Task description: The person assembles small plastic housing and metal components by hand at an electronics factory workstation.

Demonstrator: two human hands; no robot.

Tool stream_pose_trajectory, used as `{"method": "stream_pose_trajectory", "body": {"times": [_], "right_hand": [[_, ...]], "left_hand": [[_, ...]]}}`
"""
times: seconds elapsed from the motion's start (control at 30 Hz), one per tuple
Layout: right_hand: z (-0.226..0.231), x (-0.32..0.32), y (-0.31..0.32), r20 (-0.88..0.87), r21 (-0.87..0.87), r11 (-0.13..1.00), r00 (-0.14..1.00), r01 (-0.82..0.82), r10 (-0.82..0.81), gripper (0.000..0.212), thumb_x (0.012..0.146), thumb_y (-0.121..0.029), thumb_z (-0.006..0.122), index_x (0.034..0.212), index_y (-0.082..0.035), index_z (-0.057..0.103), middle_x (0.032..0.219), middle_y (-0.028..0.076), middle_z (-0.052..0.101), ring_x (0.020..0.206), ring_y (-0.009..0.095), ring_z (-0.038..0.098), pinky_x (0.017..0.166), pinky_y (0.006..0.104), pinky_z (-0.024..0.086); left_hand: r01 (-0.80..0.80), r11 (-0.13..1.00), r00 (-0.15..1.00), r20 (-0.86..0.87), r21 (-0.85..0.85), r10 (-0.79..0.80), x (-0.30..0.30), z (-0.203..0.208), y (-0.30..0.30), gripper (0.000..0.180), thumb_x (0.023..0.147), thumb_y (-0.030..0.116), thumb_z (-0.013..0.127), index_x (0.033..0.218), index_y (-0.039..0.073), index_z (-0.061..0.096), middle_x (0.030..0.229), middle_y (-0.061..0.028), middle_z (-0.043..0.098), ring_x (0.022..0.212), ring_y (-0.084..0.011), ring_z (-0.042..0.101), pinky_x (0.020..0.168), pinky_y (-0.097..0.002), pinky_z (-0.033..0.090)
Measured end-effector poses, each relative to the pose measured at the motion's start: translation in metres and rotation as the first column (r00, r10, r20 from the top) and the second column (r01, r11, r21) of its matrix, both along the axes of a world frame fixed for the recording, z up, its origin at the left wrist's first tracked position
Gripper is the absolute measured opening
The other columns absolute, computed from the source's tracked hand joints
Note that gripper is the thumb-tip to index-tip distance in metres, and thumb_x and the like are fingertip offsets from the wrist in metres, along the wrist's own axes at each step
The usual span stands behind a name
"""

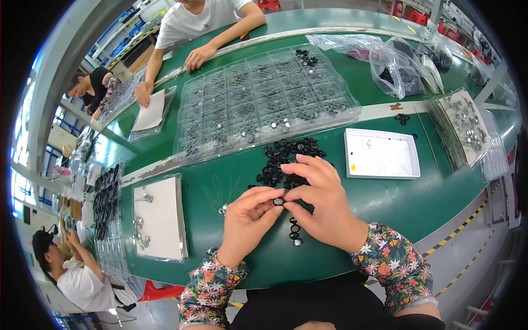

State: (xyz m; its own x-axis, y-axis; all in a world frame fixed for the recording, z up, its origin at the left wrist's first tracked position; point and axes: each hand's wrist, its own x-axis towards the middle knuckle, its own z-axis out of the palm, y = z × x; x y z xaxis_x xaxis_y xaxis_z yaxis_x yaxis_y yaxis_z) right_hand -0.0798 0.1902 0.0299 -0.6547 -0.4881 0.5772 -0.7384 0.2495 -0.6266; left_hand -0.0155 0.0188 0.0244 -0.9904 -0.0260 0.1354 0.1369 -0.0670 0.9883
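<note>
Between the fingertips of both hands, above the near part of the green table, is a small round black part (278,202) with a greyish centre. My left hand (246,219) pinches it from the left with thumb and fingers. My right hand (325,204) grips its right side, the other fingers raised and curved. Just beyond my hands lies a pile of similar black parts (273,165), partly hidden by the right hand. Several more black parts form a short line (295,227) below my hands, ending at a shiny silver piece (297,242). Another silver piece (223,209) sits beside my left hand.
A large clear compartment tray (231,155) filled with small parts stands beyond the pile. To the right are an open white box (382,175) and a sheet-topped stack (467,126). A white sheet (165,220) with silver pieces lies left. Plastic bags (393,66) and a co-worker's hand (144,94) are farther off.
</note>
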Motion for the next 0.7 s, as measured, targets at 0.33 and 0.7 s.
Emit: {"method": "stream_pose_trajectory", "body": {"times": [0.33, 0.7], "right_hand": [[0.006, 0.002, -0.001, -0.195, 0.103, 0.994, 0.98, 0.046, -0.025, 0.011, 0.075, -0.007, 0.068, 0.08, -0.005, 0.059, 0.125, 0.01, 0.054, 0.124, 0.035, 0.044, 0.104, 0.054, 0.032], [0.011, 0.006, 0.0, -0.305, 0.106, 0.991, 0.951, 0.082, -0.046, 0.011, 0.072, -0.008, 0.066, 0.078, -0.005, 0.057, 0.126, 0.012, 0.054, 0.124, 0.033, 0.046, 0.105, 0.0544, 0.031]], "left_hand": [[0.022, 0.992, 0.998, 0.062, 0.125, -0.03, 0.0, 0.002, -0.004, 0.031, 0.085, -0.011, 0.06, 0.114, -0.002, 0.063, 0.109, -0.0063, 0.058, 0.097, -0.0098, 0.058, 0.084, -0.0224, 0.05], [-0.027, 0.985, 0.999, -0.027, 0.169, 0.032, 0.003, -0.005, -0.003, 0.02, 0.088, -0.006, 0.059, 0.107, -0.004, 0.063, 0.103, -0.0105, 0.064, 0.086, -0.0131, 0.064, 0.078, -0.0256, 0.053]]}}
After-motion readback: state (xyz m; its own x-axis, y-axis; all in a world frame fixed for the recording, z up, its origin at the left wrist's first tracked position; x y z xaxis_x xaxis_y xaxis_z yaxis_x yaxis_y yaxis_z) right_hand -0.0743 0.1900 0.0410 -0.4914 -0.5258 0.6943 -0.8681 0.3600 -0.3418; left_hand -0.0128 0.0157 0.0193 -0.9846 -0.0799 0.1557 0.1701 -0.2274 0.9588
